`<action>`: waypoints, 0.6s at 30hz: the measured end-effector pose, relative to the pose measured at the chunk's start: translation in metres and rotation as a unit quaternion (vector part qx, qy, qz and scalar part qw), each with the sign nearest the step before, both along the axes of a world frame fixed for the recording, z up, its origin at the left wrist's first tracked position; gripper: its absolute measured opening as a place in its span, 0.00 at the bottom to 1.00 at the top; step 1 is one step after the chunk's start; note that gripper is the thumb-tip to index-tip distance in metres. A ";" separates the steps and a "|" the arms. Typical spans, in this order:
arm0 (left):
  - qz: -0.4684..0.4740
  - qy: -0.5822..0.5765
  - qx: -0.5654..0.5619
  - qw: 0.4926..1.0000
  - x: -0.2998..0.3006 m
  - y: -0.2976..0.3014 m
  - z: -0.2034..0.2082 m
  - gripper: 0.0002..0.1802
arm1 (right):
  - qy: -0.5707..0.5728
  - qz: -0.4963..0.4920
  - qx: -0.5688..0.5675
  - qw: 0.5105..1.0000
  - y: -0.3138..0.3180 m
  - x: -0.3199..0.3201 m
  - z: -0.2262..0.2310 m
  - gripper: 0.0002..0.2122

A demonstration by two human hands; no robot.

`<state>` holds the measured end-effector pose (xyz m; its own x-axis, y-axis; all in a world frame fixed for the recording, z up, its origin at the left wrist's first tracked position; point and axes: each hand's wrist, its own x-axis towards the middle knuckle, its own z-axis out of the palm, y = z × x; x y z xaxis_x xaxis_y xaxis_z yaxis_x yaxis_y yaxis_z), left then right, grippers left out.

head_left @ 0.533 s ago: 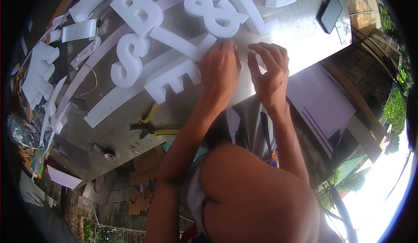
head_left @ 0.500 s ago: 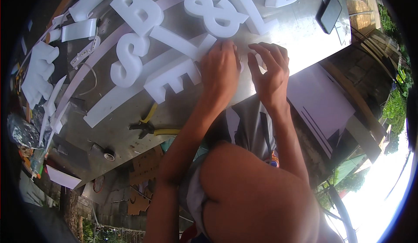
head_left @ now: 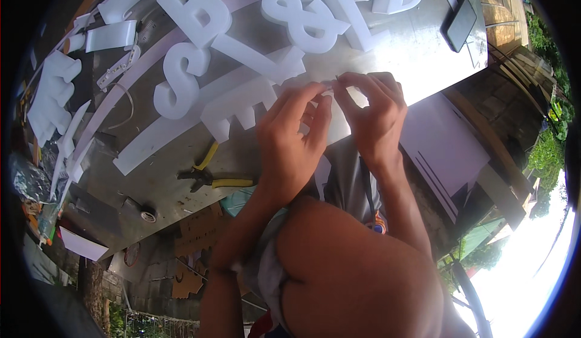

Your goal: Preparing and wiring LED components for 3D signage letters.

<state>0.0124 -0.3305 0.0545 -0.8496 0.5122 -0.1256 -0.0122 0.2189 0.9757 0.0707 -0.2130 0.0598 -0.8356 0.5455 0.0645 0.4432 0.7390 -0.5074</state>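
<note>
Both my hands meet above the near edge of a metal table (head_left: 163, 199). The thumb and forefinger of my left hand (head_left: 290, 138) pinch together at the tips. Opposite them, my right hand (head_left: 378, 117) is closed in a pinch too. A small pale thing (head_left: 330, 86) shows between the fingertips, too tiny to name. Just left of my left hand lies a thick white letter-shaped piece (head_left: 224, 111). Pliers with yellow handles (head_left: 233, 183) rest on the table by my left forearm, jaws pointing left.
More white letter-shaped pieces (head_left: 206, 20) cover the far and left table. A long white strip (head_left: 145, 147) runs beneath some of them. A dark phone (head_left: 461, 24) lies at the far right. Crumpled clear plastic (head_left: 33, 180) sits at the left edge; pale sheets (head_left: 445, 144) lean beyond the right edge.
My left hand has drawn back toward me and turned, showing its thumb and forefinger. My right hand's fingertips have come together with the left's; before, the hands were apart.
</note>
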 end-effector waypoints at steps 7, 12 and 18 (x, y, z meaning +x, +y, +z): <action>0.051 -0.157 0.105 0.981 -0.018 -0.019 0.027 0.05 | 0.022 -0.003 -0.156 0.988 -0.021 -0.003 0.051 0.08; -0.023 -0.217 0.117 0.969 -0.033 -0.029 0.039 0.05 | -0.033 -0.040 -0.279 0.959 -0.017 -0.004 0.069 0.10; -0.042 -0.282 0.142 0.948 -0.044 -0.039 0.050 0.04 | -0.024 0.028 -0.320 0.947 -0.018 -0.014 0.081 0.10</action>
